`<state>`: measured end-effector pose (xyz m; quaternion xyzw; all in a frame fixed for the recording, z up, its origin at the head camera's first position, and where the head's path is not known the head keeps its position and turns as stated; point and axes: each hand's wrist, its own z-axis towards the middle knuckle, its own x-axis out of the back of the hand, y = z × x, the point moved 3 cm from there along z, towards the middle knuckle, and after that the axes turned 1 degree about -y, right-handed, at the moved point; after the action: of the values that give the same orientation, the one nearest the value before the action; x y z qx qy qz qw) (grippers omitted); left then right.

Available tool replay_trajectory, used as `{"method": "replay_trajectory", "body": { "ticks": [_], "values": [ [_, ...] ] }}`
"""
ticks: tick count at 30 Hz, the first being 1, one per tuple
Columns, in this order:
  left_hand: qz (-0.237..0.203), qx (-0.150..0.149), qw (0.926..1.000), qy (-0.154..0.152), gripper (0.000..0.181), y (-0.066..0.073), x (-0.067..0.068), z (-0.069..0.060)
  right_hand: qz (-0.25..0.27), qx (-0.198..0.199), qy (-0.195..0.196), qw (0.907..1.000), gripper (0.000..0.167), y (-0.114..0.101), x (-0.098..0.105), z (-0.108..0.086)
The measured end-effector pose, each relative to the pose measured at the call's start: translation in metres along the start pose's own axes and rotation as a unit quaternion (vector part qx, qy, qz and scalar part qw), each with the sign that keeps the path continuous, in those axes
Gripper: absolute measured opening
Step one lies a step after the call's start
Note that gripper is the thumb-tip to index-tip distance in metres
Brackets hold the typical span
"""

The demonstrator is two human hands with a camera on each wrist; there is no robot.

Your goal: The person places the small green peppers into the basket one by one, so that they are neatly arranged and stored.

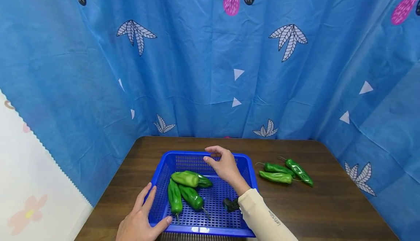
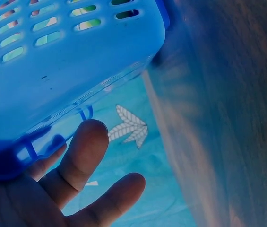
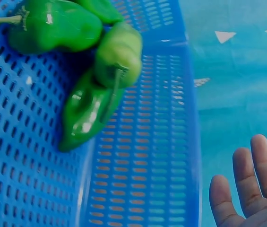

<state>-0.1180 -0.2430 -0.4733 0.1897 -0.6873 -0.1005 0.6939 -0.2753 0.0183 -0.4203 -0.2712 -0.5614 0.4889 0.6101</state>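
A blue slotted plastic basket (image 1: 226, 232) stands on the table. Several green peppers lie in its left half, one a paler green pepper (image 1: 184, 179) on top of another. My left hand (image 1: 139, 215) is at the basket's front left corner, thumb by the front rim, fingers spread along the left side. In the left wrist view, those fingers (image 2: 88, 146) extend beside the basket wall without curling round it. Over the basket's back right part hovers my right hand (image 1: 224, 164), fingers loosely bent, holding nothing. Spread fingertips (image 3: 243, 172) show beyond the rim in the right wrist view.
Right of the basket, three green peppers (image 1: 275, 177) lie grouped on the brown wooden table (image 1: 328, 212). A blue patterned curtain (image 1: 210, 69) hangs behind and along the sides. A white floral cloth (image 1: 36, 182) is at the left.
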Motion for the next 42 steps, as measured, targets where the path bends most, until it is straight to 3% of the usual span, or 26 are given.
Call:
{"method": "replay_trajectory", "body": {
  "ticks": [13,25,42],
  "values": [
    [-0.005,0.000,1.0000,-0.002,0.113,-0.001,0.001,0.000,0.015,-0.008,0.041,0.9990,0.027,-0.003,0.034,-0.007],
    [-0.008,0.002,1.0000,-0.004,0.112,0.000,0.000,0.001,0.002,0.013,0.074,0.9972,0.029,-0.004,0.077,-0.014],
    [-0.007,0.008,0.9998,-0.016,0.115,-0.001,0.001,0.003,-0.019,-0.033,0.133,0.9904,0.034,0.028,0.124,-0.031]
  ]
}}
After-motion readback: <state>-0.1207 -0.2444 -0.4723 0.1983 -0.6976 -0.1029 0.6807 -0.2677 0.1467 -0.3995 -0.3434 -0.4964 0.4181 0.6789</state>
